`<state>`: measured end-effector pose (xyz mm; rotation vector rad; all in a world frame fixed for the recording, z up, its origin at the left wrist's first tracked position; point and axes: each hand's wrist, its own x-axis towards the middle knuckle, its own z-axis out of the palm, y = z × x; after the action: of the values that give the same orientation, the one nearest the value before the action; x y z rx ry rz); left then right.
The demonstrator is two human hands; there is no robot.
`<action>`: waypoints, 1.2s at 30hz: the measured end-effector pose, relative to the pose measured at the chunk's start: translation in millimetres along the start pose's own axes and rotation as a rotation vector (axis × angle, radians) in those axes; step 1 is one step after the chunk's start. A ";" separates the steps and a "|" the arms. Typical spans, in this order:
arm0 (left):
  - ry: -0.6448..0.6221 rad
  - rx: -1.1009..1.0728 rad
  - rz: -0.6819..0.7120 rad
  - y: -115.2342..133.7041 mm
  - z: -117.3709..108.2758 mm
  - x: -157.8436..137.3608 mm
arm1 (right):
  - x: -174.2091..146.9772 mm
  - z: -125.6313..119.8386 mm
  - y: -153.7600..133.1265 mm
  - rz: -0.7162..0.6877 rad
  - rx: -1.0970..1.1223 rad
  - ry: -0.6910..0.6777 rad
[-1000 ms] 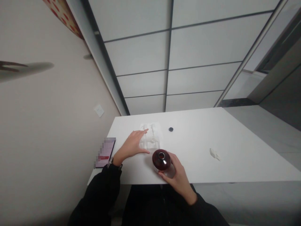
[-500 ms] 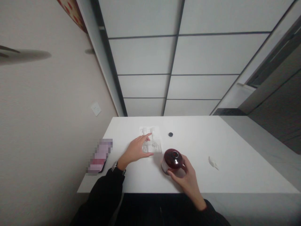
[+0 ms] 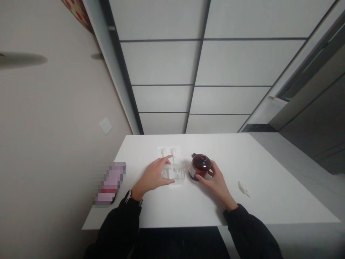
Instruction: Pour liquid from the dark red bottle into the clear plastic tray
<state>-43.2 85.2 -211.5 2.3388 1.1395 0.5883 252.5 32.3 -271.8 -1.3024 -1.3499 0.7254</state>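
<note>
My left hand (image 3: 152,175) is curved around the left end of a clear plastic box (image 3: 176,175), thumb along its near side and fingers at the far side. What lies inside the box is hard to make out. Just beyond it are two white pump heads (image 3: 173,151), lying side by side on the table. My right hand (image 3: 215,178) grips a dark red-brown, glossy bottle (image 3: 201,163) from its right side. The bottle carries a pale label and has a small round opening on top. A small black cap (image 3: 193,155) is partly hidden behind the bottle.
The white table (image 3: 272,172) stands against pale panelled doors (image 3: 223,97). A phone (image 3: 110,183) with a blurred screen lies at the left edge. Crumpled white tissue (image 3: 243,189) rests to the right. A wall socket (image 3: 105,126) is at left.
My right hand has carried the bottle away from me, toward the black cap, which it now partly covers. The near side of the plastic box has shifted toward me beside my left hand.
</note>
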 end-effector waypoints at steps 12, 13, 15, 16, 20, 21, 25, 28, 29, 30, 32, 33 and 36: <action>0.006 -0.001 0.017 -1.4 0.8 2.8 | -7.4 -1.4 2.0 -0.116 -0.004 0.134; 0.005 0.000 0.018 -1.4 0.9 3.2 | -6.7 -4.6 0.9 -0.118 -0.024 0.186; 0.001 0.001 0.017 -1.5 1.0 3.7 | -5.4 -9.6 -1.4 -0.103 -0.058 0.254; -0.003 0.001 0.017 -1.5 1.0 3.9 | -5.3 -11.1 -2.5 -0.092 -0.075 0.267; -0.005 -0.001 0.017 -1.7 0.7 4.1 | -8.2 -8.8 -4.5 0.000 -0.135 0.238; -0.003 -0.001 0.019 -1.6 0.6 4.0 | -9.0 -7.0 -4.6 0.028 -0.148 0.226; -0.010 0.004 0.031 -0.4 -0.2 3.7 | -8.4 -1.2 -4.2 0.118 -0.197 0.185; -0.016 0.005 0.028 0.5 -0.9 3.5 | -6.2 -0.2 -3.9 0.157 -0.230 0.169; -0.015 0.004 0.027 0.5 -1.1 3.3 | -5.8 -0.3 -3.7 0.165 -0.241 0.165; -0.015 0.003 0.026 0.5 -1.3 3.2 | -5.6 -0.5 -3.5 0.170 -0.252 0.161; -0.017 0.002 0.024 0.2 -1.5 2.9 | -5.9 -0.9 -3.1 0.176 -0.272 0.153; -0.018 0.002 0.023 0.1 -1.5 2.7 | -6.2 -1.1 -2.9 0.177 -0.281 0.150; -0.016 0.002 0.030 0.3 -1.5 2.4 | -7.0 -1.5 -2.4 0.180 -0.302 0.144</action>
<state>-42.5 87.2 -209.7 2.3620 1.1009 0.5783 252.0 24.8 -271.1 -1.7007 -1.2695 0.5496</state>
